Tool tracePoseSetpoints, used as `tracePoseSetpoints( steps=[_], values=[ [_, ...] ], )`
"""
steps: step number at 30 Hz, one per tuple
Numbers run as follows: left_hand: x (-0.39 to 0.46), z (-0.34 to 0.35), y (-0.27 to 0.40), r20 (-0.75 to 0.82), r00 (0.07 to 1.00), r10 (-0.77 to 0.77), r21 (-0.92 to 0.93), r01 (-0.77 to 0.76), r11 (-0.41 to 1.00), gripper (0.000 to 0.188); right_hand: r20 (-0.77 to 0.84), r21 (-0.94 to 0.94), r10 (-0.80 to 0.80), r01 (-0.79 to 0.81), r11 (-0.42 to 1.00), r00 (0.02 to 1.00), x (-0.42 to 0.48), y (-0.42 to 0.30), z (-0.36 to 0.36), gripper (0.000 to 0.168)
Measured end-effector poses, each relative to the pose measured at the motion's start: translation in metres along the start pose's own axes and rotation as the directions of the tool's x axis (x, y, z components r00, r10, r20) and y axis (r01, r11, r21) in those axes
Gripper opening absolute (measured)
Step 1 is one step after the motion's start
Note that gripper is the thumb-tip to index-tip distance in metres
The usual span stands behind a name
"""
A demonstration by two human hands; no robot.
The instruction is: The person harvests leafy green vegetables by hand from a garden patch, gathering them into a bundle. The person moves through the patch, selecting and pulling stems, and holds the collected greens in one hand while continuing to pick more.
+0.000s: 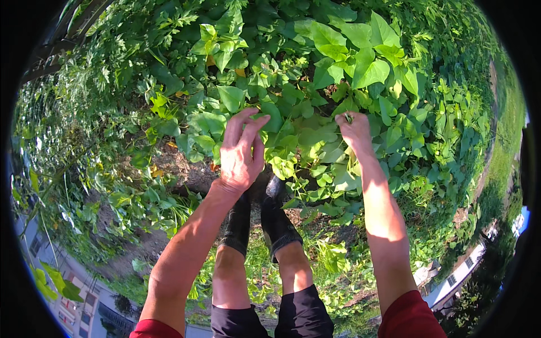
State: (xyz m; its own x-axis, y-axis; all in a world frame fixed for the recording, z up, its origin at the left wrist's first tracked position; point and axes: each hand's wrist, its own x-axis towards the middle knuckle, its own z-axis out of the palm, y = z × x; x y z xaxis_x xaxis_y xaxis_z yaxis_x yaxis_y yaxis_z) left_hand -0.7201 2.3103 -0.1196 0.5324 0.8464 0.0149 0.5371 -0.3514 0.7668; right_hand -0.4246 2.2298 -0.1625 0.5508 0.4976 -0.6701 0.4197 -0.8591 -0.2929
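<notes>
My left hand [242, 148] hovers over broad green leaves [231, 98] of low vines at the centre, its fingers spread and bent, with nothing seen in it. To its right, my right hand [355, 129] is closed on a small green stem or leaf piece [349, 118] that shows between the thumb and fingers. Large bright leaves [372, 69] rise just above the right hand. Between the two hands lie more heart-shaped leaves [312, 135], partly in shade.
Black rubber boots [239, 224] stand at the edge of the vines. Bare soil [177, 164] shows left of my left hand. Dense foliage [105, 97] spreads at the left, and a grass strip [505, 126] runs along the far right. Buildings [458, 274] stand at the lower rim.
</notes>
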Motion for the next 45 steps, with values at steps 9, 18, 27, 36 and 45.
tracePoseSetpoints(
  steps=[9,18,27,36,45],
  values=[
    [0.005,0.050,-0.081,0.411,0.776,-0.479,0.373,0.336,0.865,0.042,-0.014,-0.080,0.029,-0.030,0.996,1.000,0.134,-0.042,0.079,0.048],
    [-0.025,0.056,-0.075,0.414,0.676,-0.609,0.168,0.601,0.781,0.020,-0.106,-0.118,-0.161,0.148,0.982,0.981,0.197,-0.008,0.113,0.032],
    [-0.029,0.062,-0.064,0.485,0.616,-0.620,0.084,0.673,0.735,0.021,-0.591,-0.414,-0.404,0.168,0.895,0.698,0.254,0.041,0.091,0.020],
    [-0.029,0.093,0.012,0.452,0.610,-0.651,-0.067,0.751,0.657,0.022,0.292,0.261,-0.285,0.211,0.942,0.913,0.136,0.009,0.031,0.035],
    [-0.048,0.113,0.026,0.303,0.867,-0.396,-0.110,0.444,0.889,0.042,0.076,-0.183,-0.112,0.124,0.975,0.991,0.119,-0.046,0.098,0.056]
  ],
)
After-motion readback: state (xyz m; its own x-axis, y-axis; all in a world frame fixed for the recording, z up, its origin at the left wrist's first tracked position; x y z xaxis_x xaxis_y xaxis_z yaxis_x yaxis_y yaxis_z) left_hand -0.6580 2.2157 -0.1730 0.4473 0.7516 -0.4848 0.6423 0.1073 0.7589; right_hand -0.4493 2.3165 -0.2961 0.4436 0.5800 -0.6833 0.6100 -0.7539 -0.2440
